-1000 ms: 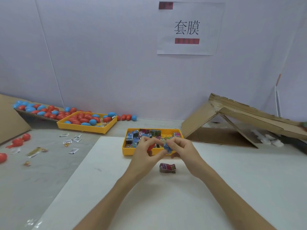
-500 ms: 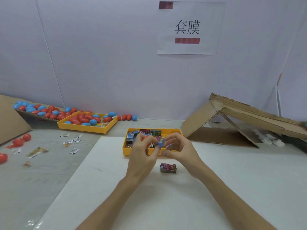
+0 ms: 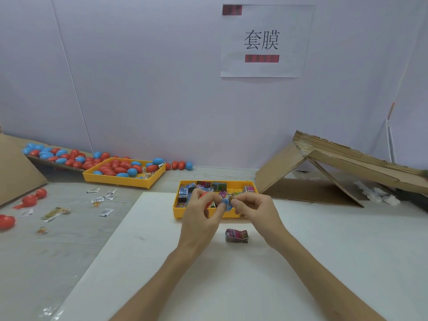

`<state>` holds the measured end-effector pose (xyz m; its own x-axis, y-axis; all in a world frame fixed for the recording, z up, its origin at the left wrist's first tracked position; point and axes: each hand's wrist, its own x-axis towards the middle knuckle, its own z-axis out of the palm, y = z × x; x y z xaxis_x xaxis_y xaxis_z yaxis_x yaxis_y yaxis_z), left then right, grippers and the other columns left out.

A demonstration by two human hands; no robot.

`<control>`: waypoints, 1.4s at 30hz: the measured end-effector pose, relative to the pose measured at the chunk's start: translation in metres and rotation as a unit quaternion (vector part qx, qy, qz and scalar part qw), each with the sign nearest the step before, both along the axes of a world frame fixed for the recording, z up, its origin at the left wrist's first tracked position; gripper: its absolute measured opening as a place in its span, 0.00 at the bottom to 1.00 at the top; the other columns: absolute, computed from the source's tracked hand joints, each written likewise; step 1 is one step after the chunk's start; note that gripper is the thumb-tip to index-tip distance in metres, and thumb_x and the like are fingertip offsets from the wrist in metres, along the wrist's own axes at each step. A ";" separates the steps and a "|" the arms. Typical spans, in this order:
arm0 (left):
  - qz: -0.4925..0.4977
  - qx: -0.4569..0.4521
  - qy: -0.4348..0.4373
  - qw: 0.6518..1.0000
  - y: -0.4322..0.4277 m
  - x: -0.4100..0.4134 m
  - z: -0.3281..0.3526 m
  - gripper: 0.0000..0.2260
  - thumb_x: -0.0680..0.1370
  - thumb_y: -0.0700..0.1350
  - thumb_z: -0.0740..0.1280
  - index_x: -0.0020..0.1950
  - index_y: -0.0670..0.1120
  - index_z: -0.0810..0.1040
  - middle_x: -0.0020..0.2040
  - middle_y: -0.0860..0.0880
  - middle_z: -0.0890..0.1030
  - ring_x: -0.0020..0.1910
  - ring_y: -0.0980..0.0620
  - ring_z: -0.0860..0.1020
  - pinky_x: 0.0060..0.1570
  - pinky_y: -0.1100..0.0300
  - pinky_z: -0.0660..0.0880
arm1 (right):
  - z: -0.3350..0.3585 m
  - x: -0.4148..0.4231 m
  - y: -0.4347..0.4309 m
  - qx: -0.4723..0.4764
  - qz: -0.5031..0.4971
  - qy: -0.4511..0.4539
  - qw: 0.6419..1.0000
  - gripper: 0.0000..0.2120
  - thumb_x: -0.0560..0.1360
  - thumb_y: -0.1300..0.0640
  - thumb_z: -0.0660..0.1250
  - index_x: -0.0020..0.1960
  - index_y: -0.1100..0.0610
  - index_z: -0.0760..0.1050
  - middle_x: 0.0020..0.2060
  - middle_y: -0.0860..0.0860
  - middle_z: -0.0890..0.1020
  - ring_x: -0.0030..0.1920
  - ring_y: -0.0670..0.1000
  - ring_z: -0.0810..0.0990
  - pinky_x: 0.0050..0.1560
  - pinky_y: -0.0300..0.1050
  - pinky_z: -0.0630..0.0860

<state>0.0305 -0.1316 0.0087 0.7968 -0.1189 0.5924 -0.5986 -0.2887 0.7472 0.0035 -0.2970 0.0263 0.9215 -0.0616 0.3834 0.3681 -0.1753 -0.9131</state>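
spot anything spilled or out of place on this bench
Yes. Small packets lie scattered on the grey table left of the white board, and a few red and blue eggs sit loose beside the yellow egg tray. A crumpled pink wrapper lies alone on the board, below the left hand and right hand pinching a blue wrapper.

A red plastic egg [image 3: 206, 199] sits mostly hidden inside the curled fingers of the left hand [image 3: 201, 220], with only its upper side showing. Just to its right, 1 small crumpled blue printed wrapper [image 3: 226, 203] is held up, pinched between the left hand's fingertips and the right hand [image 3: 256, 212].
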 end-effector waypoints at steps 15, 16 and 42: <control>0.023 0.027 -0.004 0.999 0.001 0.001 -0.001 0.08 0.77 0.44 0.73 0.42 0.55 0.77 0.47 0.53 0.72 0.34 0.57 0.71 0.34 0.67 0.70 | 0.003 0.000 0.006 0.019 0.070 0.140 0.988 0.17 0.71 0.41 0.70 0.42 0.55 0.84 0.33 0.49 0.76 0.36 0.46 0.76 0.38 0.40 0.75; 0.030 0.035 -0.015 0.999 0.001 0.001 -0.002 0.08 0.76 0.45 0.73 0.41 0.55 0.77 0.47 0.53 0.72 0.34 0.57 0.71 0.33 0.67 0.70 | 0.002 -0.001 0.005 0.007 0.072 0.139 0.988 0.15 0.72 0.42 0.71 0.42 0.54 0.84 0.33 0.47 0.77 0.37 0.45 0.76 0.39 0.39 0.75; 0.027 0.023 -0.007 0.999 0.000 0.005 -0.004 0.11 0.76 0.42 0.74 0.39 0.56 0.77 0.45 0.53 0.74 0.46 0.56 0.74 0.38 0.62 0.75 | 0.005 -0.005 0.002 -0.030 0.058 0.031 0.997 0.17 0.67 0.51 0.78 0.55 0.44 0.81 0.48 0.47 0.84 0.51 0.50 0.84 0.49 0.45 0.81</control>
<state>0.0350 -0.1320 0.0045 0.7940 -0.1037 0.5990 -0.5922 -0.3543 0.7237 -0.0011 -0.2946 0.0309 0.9433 0.0675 0.3249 0.3318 -0.1892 -0.9242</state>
